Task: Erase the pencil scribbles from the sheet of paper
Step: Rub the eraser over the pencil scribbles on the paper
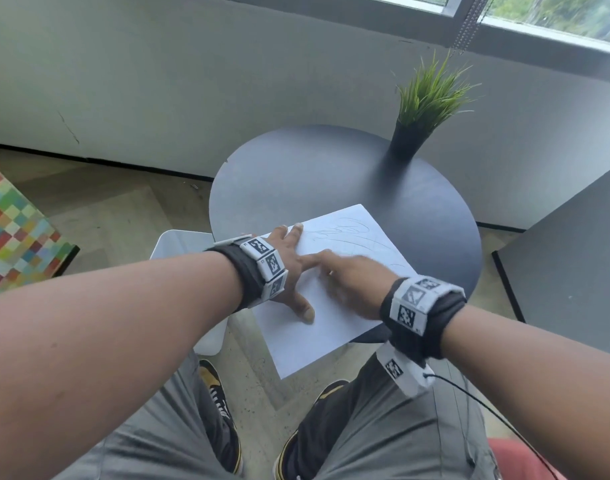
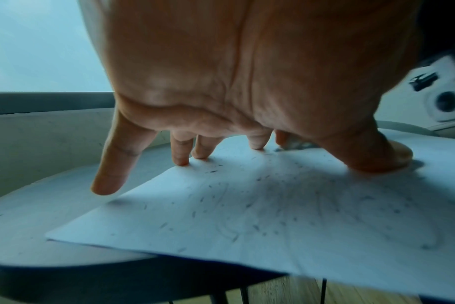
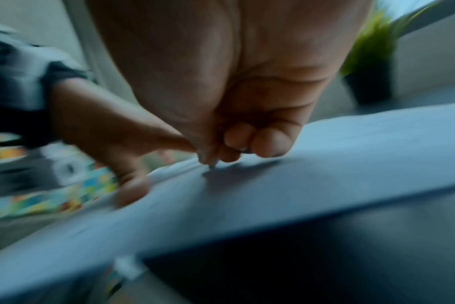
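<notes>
Fingers (image 2: 181, 150) of left hand (image 1: 289, 258) spread flat, pinning thin sheet of paper (image 1: 331, 327) on round matte table (image 1: 296, 174), right hand (image 1: 352, 285) curled, blurred, pinching what looks like an eraser tip (image 3: 211, 164); overhanging near edge likely to crease or tear under hard rubbing, faint scribbles (image 1: 345, 230) farther up

The far half of the round table (image 1: 296, 174) lies bare; only the potted plant (image 1: 409, 140) stands at its far right edge
</notes>
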A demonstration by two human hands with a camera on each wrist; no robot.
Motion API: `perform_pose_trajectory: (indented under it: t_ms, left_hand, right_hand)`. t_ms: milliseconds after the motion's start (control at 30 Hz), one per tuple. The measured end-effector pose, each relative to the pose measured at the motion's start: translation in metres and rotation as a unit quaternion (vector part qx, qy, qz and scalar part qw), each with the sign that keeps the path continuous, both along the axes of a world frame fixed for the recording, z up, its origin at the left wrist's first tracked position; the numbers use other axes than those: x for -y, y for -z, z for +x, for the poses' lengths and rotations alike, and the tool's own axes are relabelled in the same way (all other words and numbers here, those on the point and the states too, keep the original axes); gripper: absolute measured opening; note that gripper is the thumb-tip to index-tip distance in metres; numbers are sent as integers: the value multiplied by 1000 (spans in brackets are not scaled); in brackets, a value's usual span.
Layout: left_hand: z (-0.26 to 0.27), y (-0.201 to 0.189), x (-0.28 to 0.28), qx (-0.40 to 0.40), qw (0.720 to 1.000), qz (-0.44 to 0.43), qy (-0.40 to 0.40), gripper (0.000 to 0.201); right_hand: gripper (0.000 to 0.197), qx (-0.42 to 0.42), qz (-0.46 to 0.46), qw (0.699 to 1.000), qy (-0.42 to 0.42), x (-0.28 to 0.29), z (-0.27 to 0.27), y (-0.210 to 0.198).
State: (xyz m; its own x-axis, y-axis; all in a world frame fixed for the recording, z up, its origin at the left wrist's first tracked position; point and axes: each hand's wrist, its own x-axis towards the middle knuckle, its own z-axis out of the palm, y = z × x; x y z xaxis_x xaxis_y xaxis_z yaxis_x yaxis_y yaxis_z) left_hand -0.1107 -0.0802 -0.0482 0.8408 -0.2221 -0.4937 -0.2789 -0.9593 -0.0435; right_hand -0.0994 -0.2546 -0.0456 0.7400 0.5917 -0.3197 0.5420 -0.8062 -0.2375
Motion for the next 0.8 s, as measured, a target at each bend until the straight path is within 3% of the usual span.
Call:
perform_pose_trajectory:
  t_ms: [33, 100, 200, 233, 400, 433, 500, 567, 733, 800]
  left_hand:
    - [1, 0, 0, -3, 1000, -1, -2, 119]
    - [1, -2, 2, -6, 1000, 2, -4, 120]
    - [2, -3, 5, -1, 1000, 6, 0, 120]
    - [2, -4, 6, -1, 1000, 9, 0, 120]
    - [3, -5, 8, -6, 1000, 13, -5, 122]
    - [4, -5, 9, -6, 1000, 14, -5, 122]
    - [3, -5, 9, -3, 1000, 17, 0, 121]
    - [3, -5, 9, -4, 1000, 21, -1, 121]
    - [3, -4, 9, -9, 1000, 20, -6, 123]
    - [2, -5, 11, -8, 1000, 21, -5, 123]
  right_hand:
    - [35, -31, -7, 998, -58, 0, -9, 0]
    - [39, -50, -25, 995, -80, 8, -5, -1]
    - [17, 24, -15, 997, 77, 24, 26, -1]
    - [16, 28, -17, 995, 94, 24, 25, -1]
    - [36, -71, -19, 992, -101, 12, -13, -7]
    - [32, -66, -17, 994, -90, 13, -7, -7]
    - [18, -5, -15, 1000, 21, 15, 15, -2]
    - [18, 33, -24, 995, 95, 13, 17, 3]
    - [24, -51, 1, 995, -82, 7, -13, 0]
    - [22, -12, -12, 1000, -23, 19, 9, 0]
